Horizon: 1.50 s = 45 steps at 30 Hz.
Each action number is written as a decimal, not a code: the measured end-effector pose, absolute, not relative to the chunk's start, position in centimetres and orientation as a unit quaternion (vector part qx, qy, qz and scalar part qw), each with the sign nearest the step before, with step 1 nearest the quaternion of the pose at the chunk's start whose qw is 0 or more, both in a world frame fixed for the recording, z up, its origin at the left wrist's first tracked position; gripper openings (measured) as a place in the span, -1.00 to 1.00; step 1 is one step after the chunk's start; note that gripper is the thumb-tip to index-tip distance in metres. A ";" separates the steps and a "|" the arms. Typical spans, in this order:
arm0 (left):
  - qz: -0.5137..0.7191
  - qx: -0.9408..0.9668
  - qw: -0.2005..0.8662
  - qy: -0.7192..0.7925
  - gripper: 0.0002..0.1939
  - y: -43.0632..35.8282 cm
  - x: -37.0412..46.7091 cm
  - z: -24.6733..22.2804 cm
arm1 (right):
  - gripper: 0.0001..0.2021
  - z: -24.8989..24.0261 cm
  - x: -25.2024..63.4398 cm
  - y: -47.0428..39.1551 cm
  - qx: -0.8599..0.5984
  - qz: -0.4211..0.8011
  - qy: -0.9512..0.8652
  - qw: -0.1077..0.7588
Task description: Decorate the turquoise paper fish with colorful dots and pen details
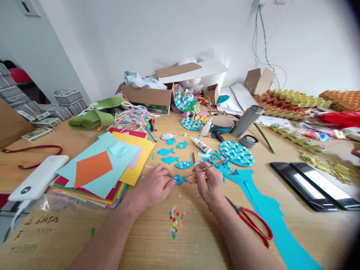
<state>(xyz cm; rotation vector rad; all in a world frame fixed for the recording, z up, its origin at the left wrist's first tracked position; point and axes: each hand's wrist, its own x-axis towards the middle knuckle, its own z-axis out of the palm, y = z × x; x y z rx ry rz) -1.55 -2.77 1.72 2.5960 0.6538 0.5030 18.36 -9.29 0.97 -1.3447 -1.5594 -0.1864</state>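
Touching a dotted blue paper fish (179,180) between the hands, with the curled fingers of the left hand (157,183); cannot tell if pinching or only pressing. Gripping a thin stick (209,167) in the closed right hand (209,183), with its tip near the fish. Far beyond the left hand, in an open cardboard box (147,93), pale blue crumpled material (144,80). Beyond the right hand, a capped glue bottle (201,145) lying down and, farther right, a steel thermos flask (247,120), contents hidden. Nearer than both hands, on the wooden bench (208,245), coloured paper dots (174,221). Behind everything, a white wall (168,33) with hanging cables (264,41).
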 end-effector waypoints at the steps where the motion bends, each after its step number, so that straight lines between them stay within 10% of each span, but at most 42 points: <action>1: 0.177 0.933 0.207 0.236 -0.65 -2.8 -1.5 1.8 | -0.73 0.9 18.4 -9.3 -0.559 -0.077 -0.649 0.510; 45: 0.140 0.935 0.216 0.244 -0.66 -3.2 -1.4 1.9 | -0.77 1.6 18.0 -9.4 -0.563 -0.079 -0.670 0.478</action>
